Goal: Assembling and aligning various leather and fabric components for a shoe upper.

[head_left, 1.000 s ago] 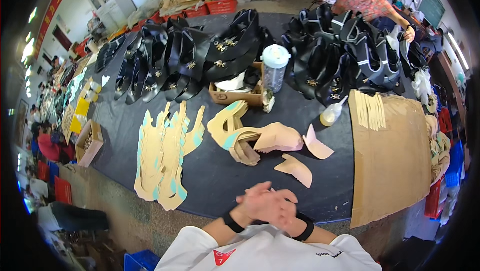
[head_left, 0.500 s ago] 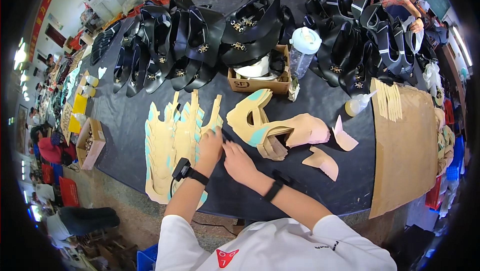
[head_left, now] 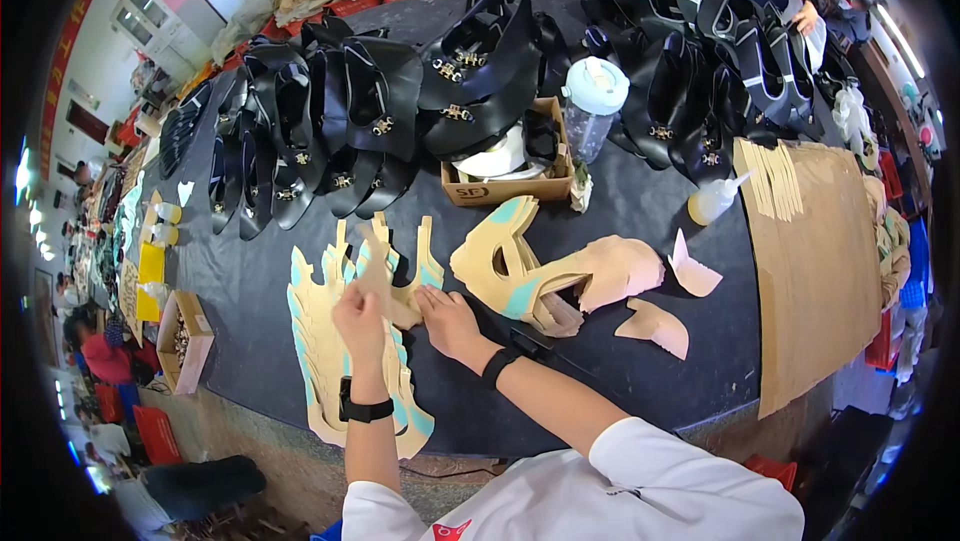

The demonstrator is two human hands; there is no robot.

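My left hand (head_left: pixel 360 321) is closed in a pinch on a tan shoe lining piece (head_left: pixel 376 269), raised and blurred over the layered stack. Under and beside it, several tan shoe-upper pieces (head_left: pixel 325 331) with pale turquoise patches lie overlapped in long rows. My right hand (head_left: pixel 452 323) rests with its fingers stretched out on the edge of another tan piece (head_left: pixel 428 253) at the right of that stack. Farther right lies a second pile of tan uppers (head_left: pixel 490 256), with pinkish-tan pieces (head_left: pixel 620 269) against it.
Black shoe uppers (head_left: pixel 380 96) with metal buckles stand along the far side. A cardboard box (head_left: pixel 510 191), a lidded bottle (head_left: pixel 596 106) and a glue bottle (head_left: pixel 712 203) stand nearer. Tan strips (head_left: pixel 770 181) lie on a cardboard sheet (head_left: pixel 820 281) at right. A co-worker's hand (head_left: pixel 805 19) is beyond.
My left hand has moved left and lifted a tan piece, now tilted up in its fingers. My right hand has shifted slightly left onto the stack's right edge. The view has tilted somewhat.
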